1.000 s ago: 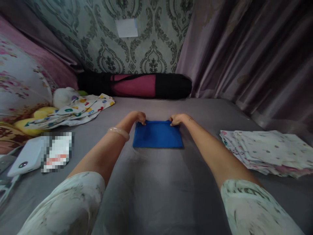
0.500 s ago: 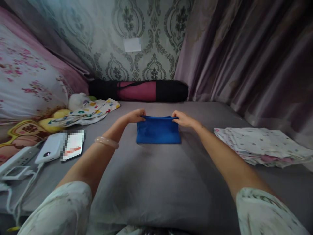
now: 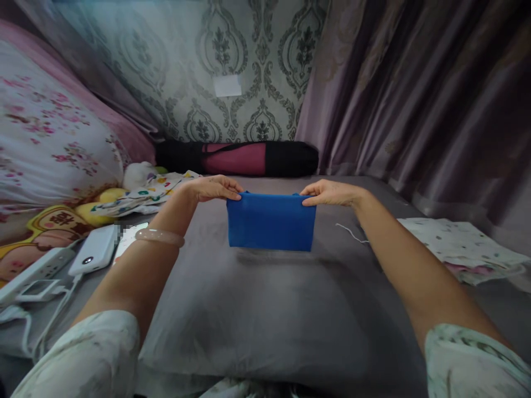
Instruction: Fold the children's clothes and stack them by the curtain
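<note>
A folded blue cloth (image 3: 270,222) hangs just above the grey bed sheet (image 3: 265,309), held up by its two top corners. My left hand (image 3: 213,188) pinches the left corner, and a pale bangle (image 3: 160,236) sits on that wrist. My right hand (image 3: 329,193) pinches the right corner. Both arms reach forward over the bed, in white patterned sleeves.
A stack of folded patterned cloths (image 3: 460,249) lies at the right. A colourful printed cloth (image 3: 153,190), yellow and white soft toys and a floral pillow (image 3: 50,149) are at the left. A white power bank (image 3: 93,255) and power strip (image 3: 31,271) lie nearer. A black-and-pink rolled bag (image 3: 244,158) rests against the wall.
Both hands have lifted the blue cloth off the sheet by its far corners, so it now hangs upright. The view has tilted up a little.
</note>
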A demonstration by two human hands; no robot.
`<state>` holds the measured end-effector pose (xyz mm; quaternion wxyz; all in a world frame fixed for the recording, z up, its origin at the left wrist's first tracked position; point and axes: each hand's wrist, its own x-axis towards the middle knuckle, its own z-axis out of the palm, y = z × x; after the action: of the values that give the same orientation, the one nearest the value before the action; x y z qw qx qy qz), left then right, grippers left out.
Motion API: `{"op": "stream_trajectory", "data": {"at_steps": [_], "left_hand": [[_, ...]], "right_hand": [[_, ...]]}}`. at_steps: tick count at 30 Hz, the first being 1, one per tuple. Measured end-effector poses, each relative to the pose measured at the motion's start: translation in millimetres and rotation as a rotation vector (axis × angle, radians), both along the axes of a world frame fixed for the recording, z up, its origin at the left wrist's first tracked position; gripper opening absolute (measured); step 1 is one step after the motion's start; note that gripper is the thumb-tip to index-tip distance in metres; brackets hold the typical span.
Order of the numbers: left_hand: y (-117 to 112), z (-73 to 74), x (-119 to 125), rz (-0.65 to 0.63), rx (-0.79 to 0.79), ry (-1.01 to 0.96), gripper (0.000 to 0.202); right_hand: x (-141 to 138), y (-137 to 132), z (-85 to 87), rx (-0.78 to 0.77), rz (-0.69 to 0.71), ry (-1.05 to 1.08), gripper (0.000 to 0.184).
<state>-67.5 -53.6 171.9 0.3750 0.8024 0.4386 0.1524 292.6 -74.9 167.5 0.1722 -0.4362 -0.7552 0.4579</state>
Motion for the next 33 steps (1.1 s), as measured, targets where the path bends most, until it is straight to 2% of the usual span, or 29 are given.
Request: {"op": "stream_trajectory", "data": {"at_steps": [3, 7, 10, 13, 17, 20, 23, 29, 33], "left_hand": [[12.8, -8.3, 9.2, 0.076, 0.103, -0.061, 0.025], [25.2, -19.6, 21.5, 0.260, 0.422, -0.180, 0.022], [25.9, -37.0, 24.2, 0.375, 0.654, -0.115, 0.026], [16.4, -66.5, 22.3, 0.380, 0.718, 0.052, 0.029], [-8.8, -108.0, 17.6, 0.267, 0.721, 0.194, 0.034], [-28.3, -125.8, 13.8, 0.190, 0.739, 0.241, 0.034], [-41.7, -131.6, 10.6, 0.114, 0.726, 0.287, 0.035], [-56.8, -130.7, 7.1, 0.001, 0.618, 0.362, 0.049], [-57.6, -126.8, 10.4, 0.042, 0.561, 0.382, 0.043]], "right_hand": [[-3.5, 15.6, 1.4, 0.121, -0.032, -0.052, 0.024], [-11.9, 29.8, -8.3, 0.505, -0.180, -0.092, 0.021], [-20.4, 29.2, -29.2, 0.755, -0.273, -0.196, 0.025], [-26.3, 19.7, -61.7, 0.884, -0.278, -0.341, 0.028], [-26.3, -1.1, -102.2, 0.931, -0.149, -0.411, 0.031], [-24.2, -16.7, -117.6, 0.952, -0.094, -0.406, 0.033], [-23.6, -27.6, -123.9, 0.950, -0.047, -0.418, 0.036], [-22.2, -43.0, -130.3, 0.871, -0.002, -0.496, 0.044], [-23.1, -45.2, -123.9, 0.736, -0.049, -0.543, 0.049]]}}
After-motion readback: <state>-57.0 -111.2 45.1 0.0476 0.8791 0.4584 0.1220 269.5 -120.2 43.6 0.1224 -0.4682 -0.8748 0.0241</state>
